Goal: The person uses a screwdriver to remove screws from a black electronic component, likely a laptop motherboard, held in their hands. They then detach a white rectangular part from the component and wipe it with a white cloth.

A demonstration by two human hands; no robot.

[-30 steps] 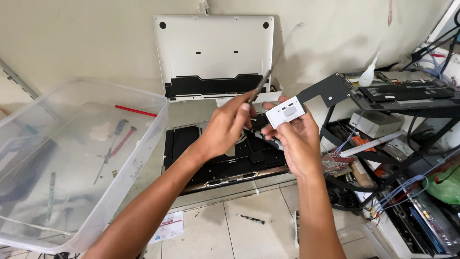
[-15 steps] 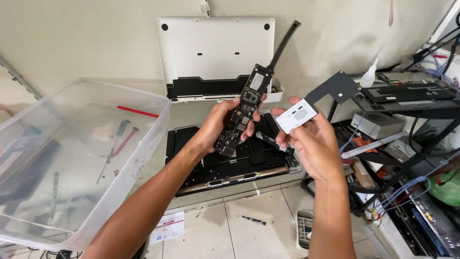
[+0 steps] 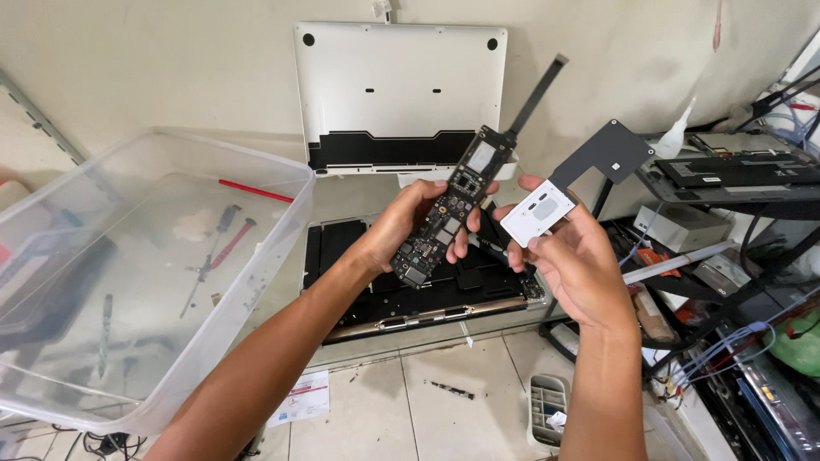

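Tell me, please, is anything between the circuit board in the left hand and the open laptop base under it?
Nothing visible. The left hand holds the circuit board in the air above the open laptop base. The right hand, gripping a small white part, is off to the side, not beneath the board.

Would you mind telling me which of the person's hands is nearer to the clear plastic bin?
Left. The left hand, holding the long circuit board, is just right of the clear plastic bin; the right hand, holding a small white plate, is farther right.
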